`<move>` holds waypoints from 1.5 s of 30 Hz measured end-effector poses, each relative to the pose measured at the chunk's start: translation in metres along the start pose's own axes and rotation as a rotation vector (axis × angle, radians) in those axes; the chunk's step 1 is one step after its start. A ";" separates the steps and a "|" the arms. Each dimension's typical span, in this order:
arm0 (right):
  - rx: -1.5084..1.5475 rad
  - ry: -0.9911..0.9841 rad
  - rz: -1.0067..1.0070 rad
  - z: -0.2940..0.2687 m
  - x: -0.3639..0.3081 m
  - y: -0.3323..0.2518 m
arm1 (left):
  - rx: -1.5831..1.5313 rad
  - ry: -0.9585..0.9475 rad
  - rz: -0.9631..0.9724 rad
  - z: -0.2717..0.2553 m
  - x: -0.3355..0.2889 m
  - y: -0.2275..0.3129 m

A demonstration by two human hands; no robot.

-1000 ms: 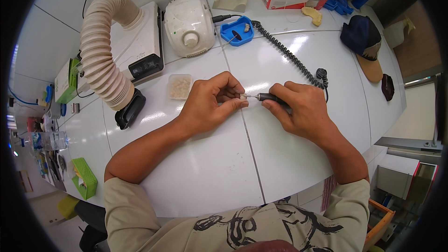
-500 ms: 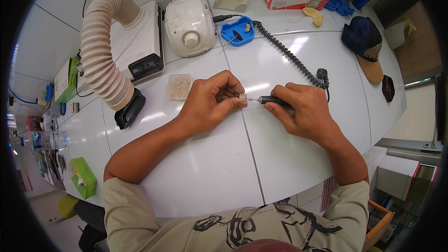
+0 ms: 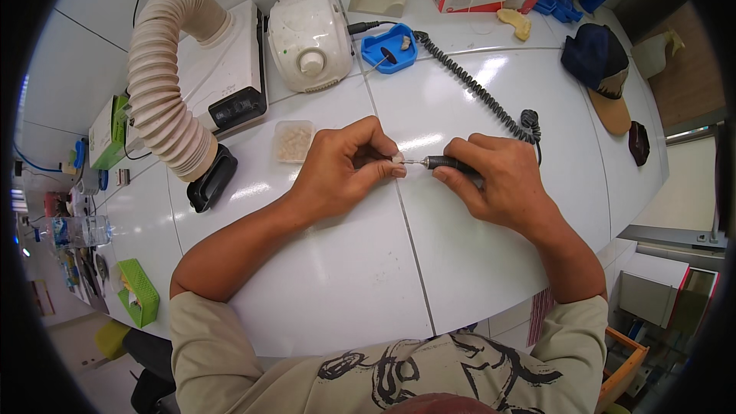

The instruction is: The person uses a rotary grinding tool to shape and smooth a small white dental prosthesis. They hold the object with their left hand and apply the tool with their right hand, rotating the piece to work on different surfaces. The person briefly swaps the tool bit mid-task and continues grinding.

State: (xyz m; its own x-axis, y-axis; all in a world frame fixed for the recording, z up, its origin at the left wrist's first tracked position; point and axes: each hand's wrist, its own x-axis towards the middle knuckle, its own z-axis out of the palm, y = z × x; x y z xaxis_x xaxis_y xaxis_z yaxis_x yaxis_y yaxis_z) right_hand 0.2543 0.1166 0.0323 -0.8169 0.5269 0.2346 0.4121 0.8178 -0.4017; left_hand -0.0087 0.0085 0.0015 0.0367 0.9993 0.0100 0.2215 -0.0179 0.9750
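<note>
One small whitish piece (image 3: 398,159) is being pinched (left grip (image 3: 341,169)). One black cylindrical handpiece (image 3: 441,162) is being clasped (right grip (image 3: 498,180)).

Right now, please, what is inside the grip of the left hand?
The left hand pinches a small pale piece: one part shows, but its pinched part is covered.

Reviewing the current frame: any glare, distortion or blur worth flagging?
Head view: white glare streaks on the glossy table, one just beyond the tip of the tool; head view: the table's edge looks bowed and the corners go black; head view: the left hand and right hand look fairly sharp, but the pale piece is too small for detail.
</note>
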 end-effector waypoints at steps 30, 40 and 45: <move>0.007 0.041 -0.004 0.004 0.000 0.002 | -0.071 -0.020 0.010 0.000 0.001 0.002; 0.078 0.038 0.021 0.003 0.001 0.001 | -0.086 -0.020 -0.004 0.000 0.001 0.002; 0.044 0.044 0.018 0.004 0.000 0.000 | -0.061 -0.056 -0.030 0.000 0.000 0.002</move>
State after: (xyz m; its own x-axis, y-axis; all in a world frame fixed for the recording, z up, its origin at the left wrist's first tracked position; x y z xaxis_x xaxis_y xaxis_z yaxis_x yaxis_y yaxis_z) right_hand 0.2525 0.1160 0.0291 -0.7902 0.5524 0.2656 0.4082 0.7975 -0.4443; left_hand -0.0088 0.0087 0.0034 0.0862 0.9958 -0.0305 0.1640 0.0160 0.9863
